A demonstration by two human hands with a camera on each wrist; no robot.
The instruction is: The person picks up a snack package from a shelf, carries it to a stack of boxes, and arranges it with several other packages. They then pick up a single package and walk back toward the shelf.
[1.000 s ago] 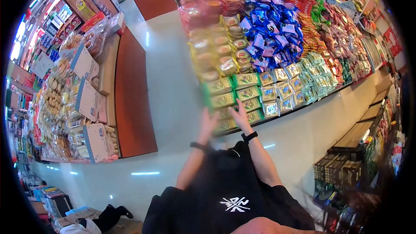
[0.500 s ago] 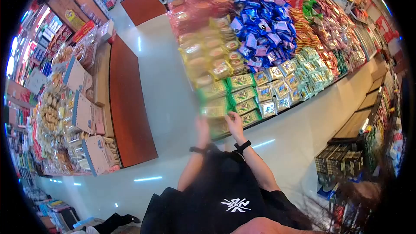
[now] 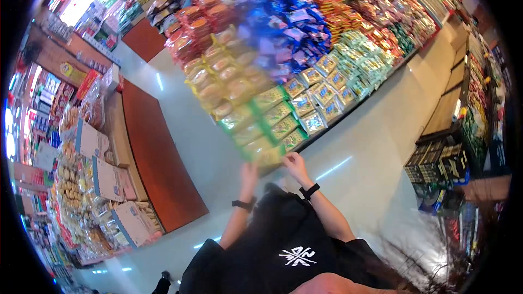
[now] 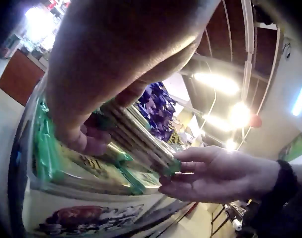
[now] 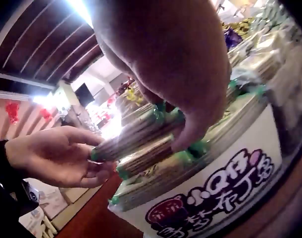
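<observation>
A flat, green-ended packet (image 5: 133, 134), pinched by left hand (image 3: 249, 178) and right hand (image 3: 296, 166) at the stand's (image 3: 333, 125) near corner. Glossy floor (image 3: 182, 111) alongside.

The blurred left grip (image 3: 249, 178) and the right grip (image 3: 296, 166) flank green-edged packets (image 3: 268, 157), with silver packets (image 3: 314, 123) nearby.

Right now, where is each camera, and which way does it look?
Head: on the head, facing forward and down at green-edged packets; left hand, right hand and black shirt show.
Left wrist: on that wrist, facing the packets, left hand closest.
Right wrist: on that wrist, facing the packets, right hand closest.
These two share the packets and both hands.
</observation>
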